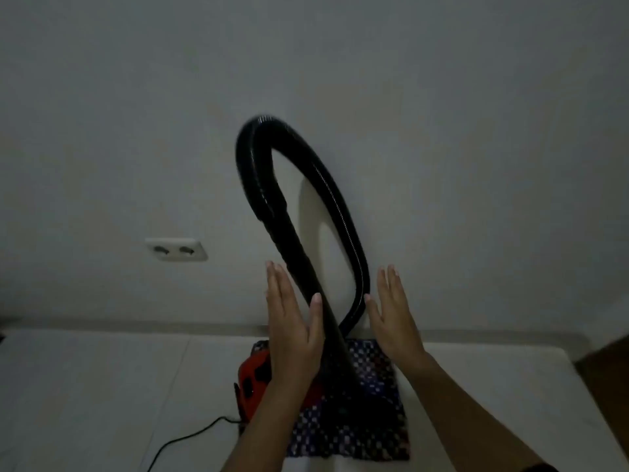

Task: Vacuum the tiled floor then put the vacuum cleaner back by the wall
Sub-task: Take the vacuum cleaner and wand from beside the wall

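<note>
Vacuum cleaner [253, 386] sits on a patterned mat [367, 430] at the foot of the wall [476, 131], its red body half hidden behind my left wrist. From it the rigid black tube [296, 257] rises leaning left. The ribbed hose [343, 212] arches over the top and drops down the right side, close to the wall.

My left hand [292, 321] is flat, fingers straight, just left of the tube, with the thumb at its edge; whether it touches, I cannot tell. My right hand [394, 318] is equally flat beside the hose's lower bend, holding nothing.

I judge the hose soft and springy, a poor place to grip since it would only flex. The tube looks stiff and smooth, better taken low down. The body is probably the heavy part. The loop seems balanced rather than fixed, so it could tip sideways.

Behind there is no room at all: the wall is right there. The pale tiled floor [85, 386] lies open on both sides. A power cord [183, 437] trails from the body's left side across the tiles toward me and could snag a foot. A double socket [177, 249] sits low on the wall, well to the left.
</note>
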The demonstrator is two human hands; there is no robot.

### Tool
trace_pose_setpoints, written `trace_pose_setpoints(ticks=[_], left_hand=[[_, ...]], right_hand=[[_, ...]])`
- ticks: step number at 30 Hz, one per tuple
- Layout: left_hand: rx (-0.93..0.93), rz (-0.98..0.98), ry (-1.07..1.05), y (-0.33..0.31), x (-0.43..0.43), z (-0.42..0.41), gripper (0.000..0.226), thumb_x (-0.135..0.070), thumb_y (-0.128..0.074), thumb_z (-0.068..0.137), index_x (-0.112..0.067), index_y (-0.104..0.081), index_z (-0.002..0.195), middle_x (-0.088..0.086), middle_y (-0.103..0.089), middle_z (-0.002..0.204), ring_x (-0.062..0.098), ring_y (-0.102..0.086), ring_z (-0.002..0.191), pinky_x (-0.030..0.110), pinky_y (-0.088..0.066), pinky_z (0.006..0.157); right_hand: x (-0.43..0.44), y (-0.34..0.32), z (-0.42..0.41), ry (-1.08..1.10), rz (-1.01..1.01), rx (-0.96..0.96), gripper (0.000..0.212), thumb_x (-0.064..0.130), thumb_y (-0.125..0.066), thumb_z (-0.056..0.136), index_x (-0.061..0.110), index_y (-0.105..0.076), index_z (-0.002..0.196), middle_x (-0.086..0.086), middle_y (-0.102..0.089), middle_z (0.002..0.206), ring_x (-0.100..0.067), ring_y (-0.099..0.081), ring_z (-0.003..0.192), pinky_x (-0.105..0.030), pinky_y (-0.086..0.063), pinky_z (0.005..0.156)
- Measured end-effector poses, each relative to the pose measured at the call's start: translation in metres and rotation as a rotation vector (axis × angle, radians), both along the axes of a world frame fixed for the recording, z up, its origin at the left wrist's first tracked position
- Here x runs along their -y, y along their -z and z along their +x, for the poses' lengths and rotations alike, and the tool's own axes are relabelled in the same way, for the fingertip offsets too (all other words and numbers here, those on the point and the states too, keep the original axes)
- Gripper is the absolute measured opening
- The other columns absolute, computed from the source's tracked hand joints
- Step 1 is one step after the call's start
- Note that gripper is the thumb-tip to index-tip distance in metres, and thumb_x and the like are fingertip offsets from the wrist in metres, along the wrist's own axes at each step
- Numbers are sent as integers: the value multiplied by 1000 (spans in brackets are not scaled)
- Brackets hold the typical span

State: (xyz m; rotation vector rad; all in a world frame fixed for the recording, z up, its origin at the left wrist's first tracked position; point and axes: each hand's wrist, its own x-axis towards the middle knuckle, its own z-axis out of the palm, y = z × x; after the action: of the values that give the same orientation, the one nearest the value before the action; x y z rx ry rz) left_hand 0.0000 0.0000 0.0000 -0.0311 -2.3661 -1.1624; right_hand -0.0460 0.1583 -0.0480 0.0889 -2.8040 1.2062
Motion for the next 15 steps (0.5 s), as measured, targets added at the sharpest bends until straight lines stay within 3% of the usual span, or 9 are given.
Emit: trace_pose_setpoints(ticks=[4, 8, 12, 15], left_hand=[[-110, 84, 58, 57, -11, -30, 67, -43, -28, 99, -18, 5, 151, -12, 7, 160, 6, 1, 148, 22, -5, 121], [-282, 163, 80, 122, -17, -59, 62, -31, -31, 99, -15, 4, 148, -20, -2, 157, 0, -4, 146, 14, -8, 118], [-431, 159, 76, 176, -19, -93, 56, -14, -31, 99, -18, -1, 146, -4, -10, 154, 4, -7, 147, 20, -9, 120], [-504, 145, 106, 212, -17, -105, 58, -8, -35, 99, -19, -3, 146, 9, -13, 158, 16, -13, 148, 38, -18, 121]], right_hand=[[10, 79, -46, 56, -208, 13, 58, 29, -30, 105, 17, -3, 154, 4, 3, 162, -8, 3, 149, -19, 0, 116], [16, 164, -91, 95, -304, -76, 54, 24, -31, 105, 13, -12, 154, 2, -11, 162, -9, -9, 148, -15, -5, 115], [22, 230, -137, 117, -383, -207, 51, 21, -37, 104, 13, -24, 152, -4, -27, 156, -13, -26, 143, -16, -18, 111], [28, 263, -162, 131, -395, -337, 49, 16, -47, 100, 9, -34, 147, -10, -36, 144, -19, -36, 134, -15, -26, 103]])
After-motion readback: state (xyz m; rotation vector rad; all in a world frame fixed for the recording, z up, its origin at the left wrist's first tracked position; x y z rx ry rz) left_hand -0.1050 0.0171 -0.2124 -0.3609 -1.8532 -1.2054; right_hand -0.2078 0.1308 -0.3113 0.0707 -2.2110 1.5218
